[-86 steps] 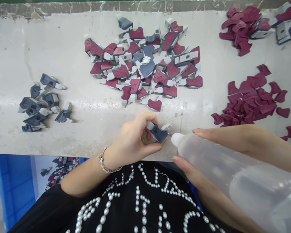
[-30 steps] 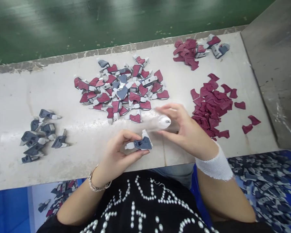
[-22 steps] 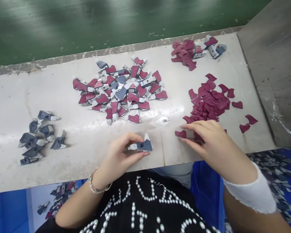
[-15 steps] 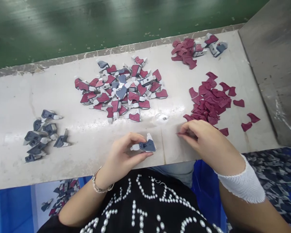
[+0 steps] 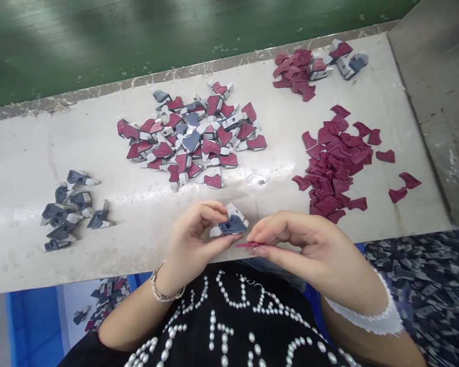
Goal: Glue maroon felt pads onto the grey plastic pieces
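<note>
Between the thumb and fingers of my left hand (image 5: 193, 232) is a small grey-and-white plastic part (image 5: 232, 223), its dark grey recessed face turned up. Close on its right, my right hand (image 5: 298, 239) pinches a thin maroon insert (image 5: 247, 245), seen nearly edge-on and apart from the plastic part. A heap of loose maroon inserts (image 5: 340, 158) lies beyond my right hand. Farther off on the left of centre is a pile of plastic parts (image 5: 191, 140), most with maroon faces. Several grey parts (image 5: 63, 216) without maroon lie at the left.
The white worktop (image 5: 15, 168) has a smaller maroon heap (image 5: 294, 74) at the back right, beside a few plastic parts (image 5: 350, 63). A metal panel (image 5: 439, 102) bounds the right side. Below the edge are a blue bin (image 5: 34, 326) and many grey parts (image 5: 424, 285).
My right hand has moved left from the maroon heap to beside the left hand, carrying a maroon insert. My left hand still holds the plastic part, slightly tilted now.
</note>
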Motion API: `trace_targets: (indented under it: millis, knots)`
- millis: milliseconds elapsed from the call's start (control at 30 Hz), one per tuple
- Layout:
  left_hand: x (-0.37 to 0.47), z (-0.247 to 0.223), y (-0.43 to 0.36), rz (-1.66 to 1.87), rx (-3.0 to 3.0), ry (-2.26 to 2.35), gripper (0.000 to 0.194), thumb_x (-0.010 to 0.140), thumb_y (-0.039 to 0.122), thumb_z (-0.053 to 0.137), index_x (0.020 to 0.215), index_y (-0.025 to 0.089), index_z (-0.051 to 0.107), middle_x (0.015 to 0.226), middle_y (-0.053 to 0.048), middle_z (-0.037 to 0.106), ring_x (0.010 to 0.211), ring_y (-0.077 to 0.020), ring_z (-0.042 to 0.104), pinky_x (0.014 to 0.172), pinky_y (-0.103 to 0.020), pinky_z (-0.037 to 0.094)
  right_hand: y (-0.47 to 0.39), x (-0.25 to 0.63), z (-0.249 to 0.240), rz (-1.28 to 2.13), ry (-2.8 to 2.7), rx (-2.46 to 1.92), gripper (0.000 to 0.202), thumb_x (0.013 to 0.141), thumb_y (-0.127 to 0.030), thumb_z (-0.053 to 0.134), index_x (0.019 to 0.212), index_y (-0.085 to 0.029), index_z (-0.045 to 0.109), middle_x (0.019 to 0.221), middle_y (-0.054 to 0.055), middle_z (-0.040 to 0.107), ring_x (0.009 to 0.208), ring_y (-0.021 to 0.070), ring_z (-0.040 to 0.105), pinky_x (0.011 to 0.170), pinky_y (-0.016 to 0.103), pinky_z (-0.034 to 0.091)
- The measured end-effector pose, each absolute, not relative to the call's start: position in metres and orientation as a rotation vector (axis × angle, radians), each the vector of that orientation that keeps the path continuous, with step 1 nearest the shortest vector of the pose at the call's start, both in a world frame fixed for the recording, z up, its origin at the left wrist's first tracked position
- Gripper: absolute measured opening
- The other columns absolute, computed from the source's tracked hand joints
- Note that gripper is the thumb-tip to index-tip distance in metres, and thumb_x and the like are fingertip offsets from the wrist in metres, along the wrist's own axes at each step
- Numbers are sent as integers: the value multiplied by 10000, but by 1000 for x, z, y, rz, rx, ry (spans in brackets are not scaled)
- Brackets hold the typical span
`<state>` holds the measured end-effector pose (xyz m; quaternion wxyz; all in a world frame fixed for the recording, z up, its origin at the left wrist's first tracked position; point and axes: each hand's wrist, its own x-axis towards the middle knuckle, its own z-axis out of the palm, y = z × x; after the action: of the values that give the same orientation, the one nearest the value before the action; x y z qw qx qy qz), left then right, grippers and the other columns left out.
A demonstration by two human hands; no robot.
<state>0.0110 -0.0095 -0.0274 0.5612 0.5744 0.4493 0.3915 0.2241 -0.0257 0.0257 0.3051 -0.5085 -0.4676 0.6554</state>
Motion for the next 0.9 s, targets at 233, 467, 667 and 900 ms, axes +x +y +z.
trace_targets:
  millis: [233, 467, 667, 900]
  knots:
    - [11, -32, -9, 996, 1535, 1039, 274, 753, 119, 826, 898, 196, 607, 942, -27, 649, 892, -148, 656, 767, -274, 585, -18, 220, 17, 1649, -1270, -1421, 59, 823, -241, 786, 786, -262, 745, 778, -48, 721, 704, 115, 635, 626, 215, 502]
    - [12, -30, -8, 1030, 1726, 992, 342, 707, 148, 876, 925, 184, 614, 927, -24, 665, 837, -147, 678, 733, -286, 606, -15, 216, 17, 1555, -1272, -1555, 46, 833, -289, 786, 808, -266, 754, 780, -64, 760, 699, 94, 658, 642, 174, 506]
    - [10, -25, -7, 1050, 1834, 1019, 339, 706, 181, 882, 931, 170, 629, 919, -28, 679, 837, -142, 687, 741, -281, 621, -15, 213, 17, 1539, -1263, -1601, 134, 848, -339, 774, 771, -245, 716, 740, -64, 737, 663, 82, 650, 609, 162, 498]
    - [5, -21, -7, 1070, 1846, 964, 281, 736, 178, 862, 912, 177, 643, 892, -21, 693, 801, -132, 698, 694, -256, 639, -12, 216, 16, 1708, -1261, -1469, 154, 836, -306, 789, 893, -250, 657, 774, -73, 658, 695, 88, 611, 635, 179, 506]
